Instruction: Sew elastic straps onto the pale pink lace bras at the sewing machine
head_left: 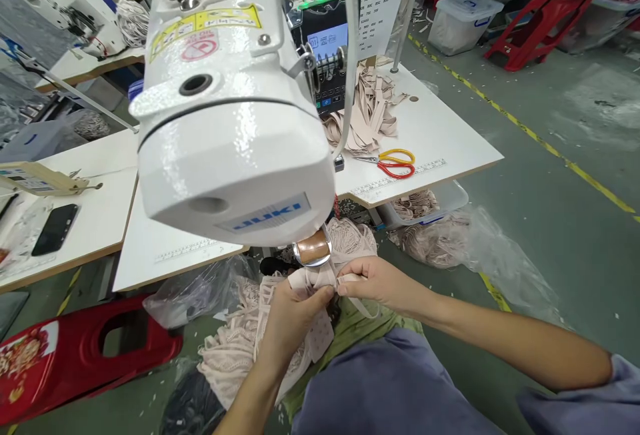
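Note:
A white sewing machine head (235, 161) fills the upper middle. Just below its front end, my left hand (305, 311) pinches a beige fabric strap (314, 279) between thumb and fingers. Close beside it, my right hand (373, 279) is closed on the same beige material, fingertips pressed together. A thin strip end hangs in a loop below my right hand. Above the fingers sits a round metal-rimmed part (313, 249) of the machine. Under my left hand, a heap of beige lace-edged garment pieces (240, 345) lies beside my lap.
Scissors (397, 163) with yellow and red handles lie on the white table (460, 138), near a pile of beige strips (367, 111). A control screen (325, 45) stands behind. A red stool (75, 355) is at lower left; a phone (55, 229) lies on the left table.

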Tool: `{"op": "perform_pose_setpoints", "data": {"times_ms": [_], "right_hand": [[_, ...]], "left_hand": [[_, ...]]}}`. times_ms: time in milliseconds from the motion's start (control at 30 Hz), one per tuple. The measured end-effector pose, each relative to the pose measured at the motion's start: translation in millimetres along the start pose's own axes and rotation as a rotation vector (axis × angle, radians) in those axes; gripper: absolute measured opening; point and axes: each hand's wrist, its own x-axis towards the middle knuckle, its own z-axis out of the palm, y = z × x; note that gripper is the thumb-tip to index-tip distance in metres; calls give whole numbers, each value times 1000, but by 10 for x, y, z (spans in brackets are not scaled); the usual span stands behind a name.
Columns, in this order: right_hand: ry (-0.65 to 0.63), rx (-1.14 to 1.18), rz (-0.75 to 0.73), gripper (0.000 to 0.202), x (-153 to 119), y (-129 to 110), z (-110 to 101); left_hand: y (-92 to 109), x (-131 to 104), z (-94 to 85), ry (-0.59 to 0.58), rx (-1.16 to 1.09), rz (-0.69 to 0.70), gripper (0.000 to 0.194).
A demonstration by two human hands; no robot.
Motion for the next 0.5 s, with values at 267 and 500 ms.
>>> {"op": "perform_pose_setpoints", "data": {"times_ms": [267, 500], "right_hand": [[171, -507, -375, 11, 23, -84, 32], [-119, -6, -51, 20, 84, -541, -100]], "left_hand": [[39, -93, 82, 128, -25, 71, 28], [-480, -284, 45, 234, -460, 303, 80]]}}
